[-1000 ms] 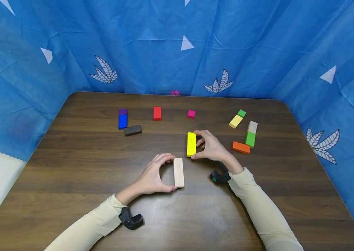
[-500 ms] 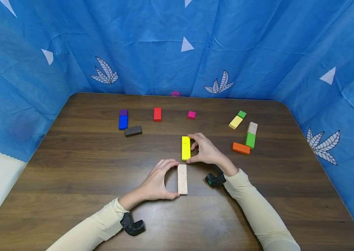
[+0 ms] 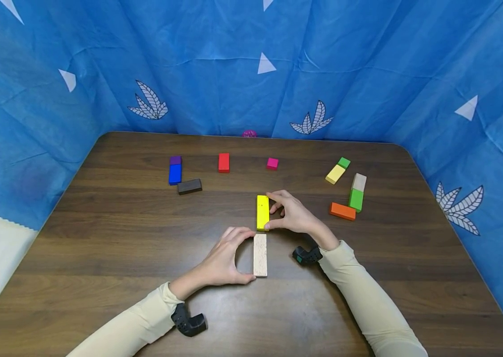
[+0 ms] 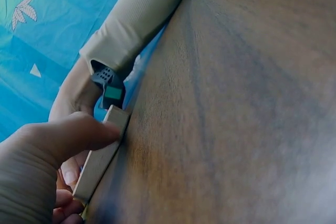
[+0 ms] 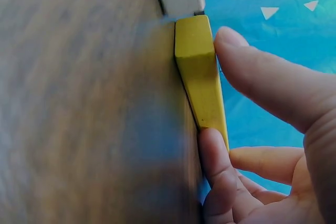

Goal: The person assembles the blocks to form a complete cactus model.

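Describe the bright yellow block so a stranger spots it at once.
In the middle of the brown table, the right hand holds the bright yellow block, beyond the pale wooden block in the left hand. Its vivid yellow sets it apart from that block and the paler yellow block farther right.

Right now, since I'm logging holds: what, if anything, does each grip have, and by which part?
The left grip holds the long pale block near its two ends; the right grip holds the bright yellow block near both ends.
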`<action>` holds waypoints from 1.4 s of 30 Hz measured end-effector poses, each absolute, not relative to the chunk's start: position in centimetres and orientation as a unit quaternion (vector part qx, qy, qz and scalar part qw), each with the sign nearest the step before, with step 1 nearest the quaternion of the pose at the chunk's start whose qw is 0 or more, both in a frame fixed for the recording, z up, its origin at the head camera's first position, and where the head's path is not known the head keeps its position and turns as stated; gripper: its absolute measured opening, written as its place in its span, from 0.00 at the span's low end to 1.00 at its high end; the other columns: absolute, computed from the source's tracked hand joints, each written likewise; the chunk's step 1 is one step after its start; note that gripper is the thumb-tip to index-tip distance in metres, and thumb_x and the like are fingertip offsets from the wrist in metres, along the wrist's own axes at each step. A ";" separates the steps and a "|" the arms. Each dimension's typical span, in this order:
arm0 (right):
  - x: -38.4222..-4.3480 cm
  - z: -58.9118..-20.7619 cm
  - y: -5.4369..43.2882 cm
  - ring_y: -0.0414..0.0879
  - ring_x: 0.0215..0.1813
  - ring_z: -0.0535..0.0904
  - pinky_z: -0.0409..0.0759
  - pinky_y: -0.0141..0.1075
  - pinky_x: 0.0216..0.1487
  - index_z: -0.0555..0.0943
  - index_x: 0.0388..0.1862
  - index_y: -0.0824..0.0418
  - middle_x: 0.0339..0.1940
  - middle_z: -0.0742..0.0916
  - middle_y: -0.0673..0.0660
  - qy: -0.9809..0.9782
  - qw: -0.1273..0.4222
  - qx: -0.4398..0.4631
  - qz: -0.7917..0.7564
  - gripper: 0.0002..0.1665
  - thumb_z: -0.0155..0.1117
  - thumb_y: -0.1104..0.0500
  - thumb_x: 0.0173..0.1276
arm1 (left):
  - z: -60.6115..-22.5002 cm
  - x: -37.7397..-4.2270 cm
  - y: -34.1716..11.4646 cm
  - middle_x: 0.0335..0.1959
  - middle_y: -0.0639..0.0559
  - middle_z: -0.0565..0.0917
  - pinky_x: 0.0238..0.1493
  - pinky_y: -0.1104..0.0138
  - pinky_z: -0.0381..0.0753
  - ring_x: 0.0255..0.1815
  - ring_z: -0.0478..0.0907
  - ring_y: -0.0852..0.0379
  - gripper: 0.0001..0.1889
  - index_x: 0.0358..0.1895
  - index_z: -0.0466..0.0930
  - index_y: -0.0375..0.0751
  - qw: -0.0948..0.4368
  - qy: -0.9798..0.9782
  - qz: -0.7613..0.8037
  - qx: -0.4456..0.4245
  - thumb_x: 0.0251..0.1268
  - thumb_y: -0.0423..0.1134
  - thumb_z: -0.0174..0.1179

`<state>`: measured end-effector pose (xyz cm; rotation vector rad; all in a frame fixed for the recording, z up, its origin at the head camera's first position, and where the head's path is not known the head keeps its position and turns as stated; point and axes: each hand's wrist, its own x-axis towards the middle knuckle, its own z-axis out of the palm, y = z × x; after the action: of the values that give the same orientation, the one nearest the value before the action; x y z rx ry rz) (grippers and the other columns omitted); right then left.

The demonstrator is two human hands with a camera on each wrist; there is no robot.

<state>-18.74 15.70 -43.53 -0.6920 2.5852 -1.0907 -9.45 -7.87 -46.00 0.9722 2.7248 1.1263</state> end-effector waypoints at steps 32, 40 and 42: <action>-18.4 -43.3 15.4 0.46 0.45 0.80 0.78 0.37 0.45 0.70 0.69 0.67 0.60 0.76 0.62 0.890 0.110 -0.228 -0.379 0.49 0.81 0.54 0.50 | -46.7 -9.5 -7.8 0.57 0.51 0.77 0.59 0.56 0.72 0.59 0.70 0.55 0.41 0.61 0.78 0.38 -0.064 0.869 0.343 0.351 0.39 0.53 0.77; -18.5 -43.3 15.4 0.45 0.44 0.79 0.76 0.35 0.44 0.70 0.70 0.66 0.60 0.76 0.62 0.893 0.112 -0.227 -0.373 0.49 0.81 0.55 0.50 | -46.9 -9.5 -7.9 0.57 0.52 0.78 0.59 0.57 0.73 0.59 0.71 0.55 0.41 0.61 0.79 0.37 -0.065 0.870 0.342 0.348 0.39 0.54 0.77; -18.5 -43.3 15.4 0.45 0.44 0.79 0.76 0.35 0.44 0.70 0.70 0.66 0.60 0.77 0.61 0.894 0.113 -0.225 -0.372 0.49 0.81 0.54 0.50 | -46.8 -9.5 -7.9 0.57 0.52 0.78 0.59 0.56 0.72 0.59 0.71 0.55 0.41 0.61 0.78 0.37 -0.065 0.870 0.343 0.349 0.39 0.54 0.77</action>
<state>-18.46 15.35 -43.33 -0.6614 2.6219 -1.0903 -9.55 -7.89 -46.84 1.1446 2.8514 1.1247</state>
